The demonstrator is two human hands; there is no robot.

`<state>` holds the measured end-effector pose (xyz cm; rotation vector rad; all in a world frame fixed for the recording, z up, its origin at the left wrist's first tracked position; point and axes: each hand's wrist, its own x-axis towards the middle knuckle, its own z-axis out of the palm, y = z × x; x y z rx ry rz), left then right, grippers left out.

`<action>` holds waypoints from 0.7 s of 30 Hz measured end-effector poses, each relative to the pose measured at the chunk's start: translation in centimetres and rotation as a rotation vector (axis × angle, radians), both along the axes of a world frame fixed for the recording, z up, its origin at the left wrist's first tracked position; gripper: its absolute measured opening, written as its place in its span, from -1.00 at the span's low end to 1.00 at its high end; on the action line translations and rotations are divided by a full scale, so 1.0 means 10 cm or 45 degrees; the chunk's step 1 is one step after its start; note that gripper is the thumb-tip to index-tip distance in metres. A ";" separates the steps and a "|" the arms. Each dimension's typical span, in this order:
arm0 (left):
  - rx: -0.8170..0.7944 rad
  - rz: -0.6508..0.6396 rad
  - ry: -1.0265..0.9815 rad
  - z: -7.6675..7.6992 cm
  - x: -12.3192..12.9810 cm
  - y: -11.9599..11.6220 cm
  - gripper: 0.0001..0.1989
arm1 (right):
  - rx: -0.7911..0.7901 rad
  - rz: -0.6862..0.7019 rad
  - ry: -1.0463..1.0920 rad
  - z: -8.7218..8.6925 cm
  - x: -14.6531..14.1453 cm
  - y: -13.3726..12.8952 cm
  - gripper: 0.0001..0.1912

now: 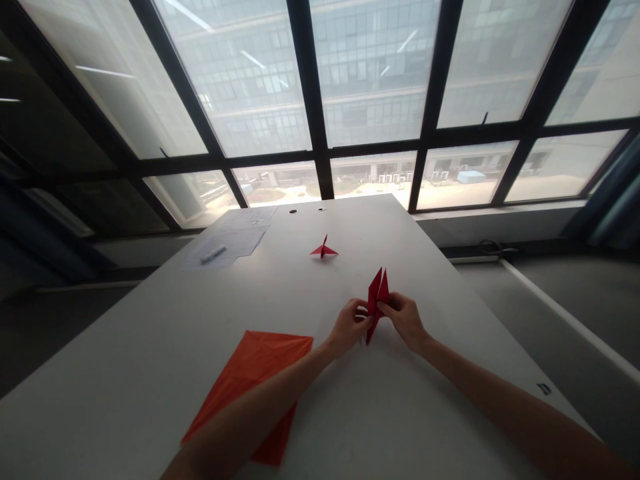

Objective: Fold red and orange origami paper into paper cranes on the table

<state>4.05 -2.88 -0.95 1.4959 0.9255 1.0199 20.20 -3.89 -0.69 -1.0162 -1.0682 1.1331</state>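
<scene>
Seen from the person's head, a long white table (pixel 425 413) runs away toward tall dark-framed windows (pixel 373 80). Near the middle of the table, both hands are raised just above the surface and meet at a folded red paper form (pixel 376 300), its narrow points rising upward and one point hanging below. The left hand (pixel 353 327) is nearly closed, its fingers pinching the form's left side. The right hand (pixel 405 320) is curled in the same way, with its fingertips (pixel 383 308) pressed against the right side. The exact finger placement is partly hidden by the paper. A close, even pinch from both sides seems right for thin paper, since it can keep the layers aligned and the points uncreased.

Farther up the table, toward the far edge, stands a small red origami crane (pixel 323 249). A creased orange paper sheet (pixel 249 393) lies near the left side, partly beneath the left forearm (pixel 250 407). Loose white papers (pixel 233 237) and a pen (pixel 213 254) sit by the far left corner.
</scene>
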 end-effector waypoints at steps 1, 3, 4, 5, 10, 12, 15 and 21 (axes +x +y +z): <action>-0.055 -0.032 -0.013 -0.01 0.00 0.00 -0.71 | -0.007 -0.018 0.036 -0.01 0.00 0.01 -0.63; -0.116 -0.065 -0.042 -0.02 0.00 -0.01 -0.67 | -0.022 -0.029 0.084 -0.02 0.01 0.02 -0.63; -0.114 -0.061 -0.054 -0.01 0.00 -0.01 -0.67 | -0.031 -0.032 0.086 -0.03 0.02 0.03 -0.63; -0.098 -0.046 -0.067 -0.01 0.01 -0.02 -0.67 | -0.039 -0.033 0.074 -0.03 0.03 0.03 -0.63; -0.044 0.015 -0.095 0.03 0.01 -0.03 -0.67 | -0.009 -0.065 -0.019 -0.01 0.05 0.04 -0.63; -0.038 0.055 -0.110 0.03 0.00 -0.02 -0.67 | 0.000 -0.056 -0.008 0.00 0.05 0.03 -0.61; -0.024 0.115 -0.181 0.02 -0.02 0.02 -0.67 | -0.053 0.075 -0.006 -0.01 0.03 0.01 -0.59; -0.079 0.061 -0.298 0.01 -0.04 0.03 -0.60 | -0.090 0.202 -0.200 -0.05 0.01 -0.01 -0.68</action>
